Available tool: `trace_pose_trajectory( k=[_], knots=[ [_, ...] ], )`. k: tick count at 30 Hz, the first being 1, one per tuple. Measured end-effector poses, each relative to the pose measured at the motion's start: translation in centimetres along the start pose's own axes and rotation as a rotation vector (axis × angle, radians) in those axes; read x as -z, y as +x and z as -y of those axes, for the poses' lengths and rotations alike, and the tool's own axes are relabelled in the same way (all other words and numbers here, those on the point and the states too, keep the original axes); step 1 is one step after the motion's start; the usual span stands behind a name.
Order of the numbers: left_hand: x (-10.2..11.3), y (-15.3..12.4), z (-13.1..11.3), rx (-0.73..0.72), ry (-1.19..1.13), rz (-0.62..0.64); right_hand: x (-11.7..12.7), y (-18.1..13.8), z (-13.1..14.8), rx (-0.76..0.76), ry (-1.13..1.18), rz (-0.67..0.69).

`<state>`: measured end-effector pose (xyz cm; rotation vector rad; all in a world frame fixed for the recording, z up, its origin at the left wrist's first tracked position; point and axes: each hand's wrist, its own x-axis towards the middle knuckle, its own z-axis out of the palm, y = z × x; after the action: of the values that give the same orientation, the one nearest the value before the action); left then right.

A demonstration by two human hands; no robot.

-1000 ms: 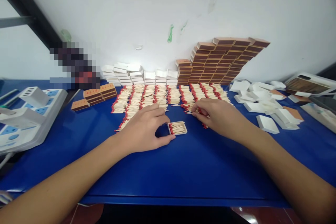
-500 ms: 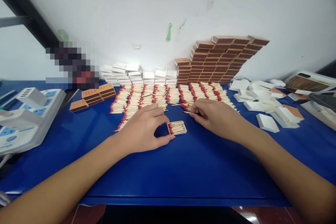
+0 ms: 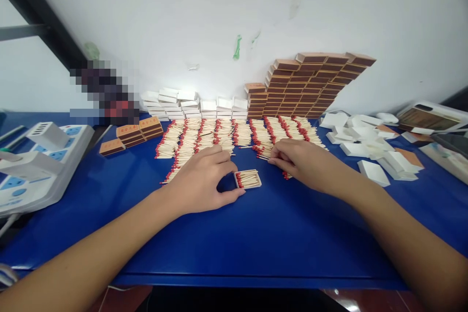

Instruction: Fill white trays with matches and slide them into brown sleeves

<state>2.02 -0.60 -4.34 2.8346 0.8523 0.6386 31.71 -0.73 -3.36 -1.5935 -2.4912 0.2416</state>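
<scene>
In front of me, a small white matchbox tray (image 3: 259, 185) lies on the blue table, partly filled with red-headed matches (image 3: 248, 178). The thumb and fingers of my left hand (image 3: 204, 180) curve around its left end and steady it. Just to the right, my right hand (image 3: 303, 161) is closed with its fingertips pinched at the near edge of the match rows (image 3: 261, 148). A few red match heads (image 3: 287, 175) poke out beneath its fingers; the rest of those matches is hidden by the hand. Several rows of loose matches spread out behind both hands.
White trays (image 3: 188, 105) and a tall stack of brown-sided matchboxes (image 3: 303, 87) line the wall. Scattered white trays (image 3: 373, 173) lie at the right, near a phone (image 3: 431, 116). At the left are labelled matchboxes (image 3: 131, 132) and a power strip (image 3: 69, 170).
My right hand has shifted slightly right along the match rows, and red match heads now show beneath its fingers. My left hand stays at the tray.
</scene>
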Motion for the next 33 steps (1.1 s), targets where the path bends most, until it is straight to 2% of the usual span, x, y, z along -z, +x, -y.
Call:
trace_pose_trajectory(
  k=[15,22,27,33],
  knots=[
    [-0.1,-0.1,0.2,0.001,-0.009,0.002,0.1,0.2,1.2,-0.031,-0.003,-0.007],
    [-0.1,0.0,0.0,0.0,0.0,-0.005,0.0,-0.2,2.5,0.121,0.125,-0.102],
    [0.0,0.1,0.0,0.006,-0.005,-0.005,-0.3,-1.1,4.2,0.219,0.156,-0.038],
    [0.1,0.2,0.1,0.005,-0.002,0.001,-0.3,-1.4,4.5,0.226,0.147,0.019]
  ],
)
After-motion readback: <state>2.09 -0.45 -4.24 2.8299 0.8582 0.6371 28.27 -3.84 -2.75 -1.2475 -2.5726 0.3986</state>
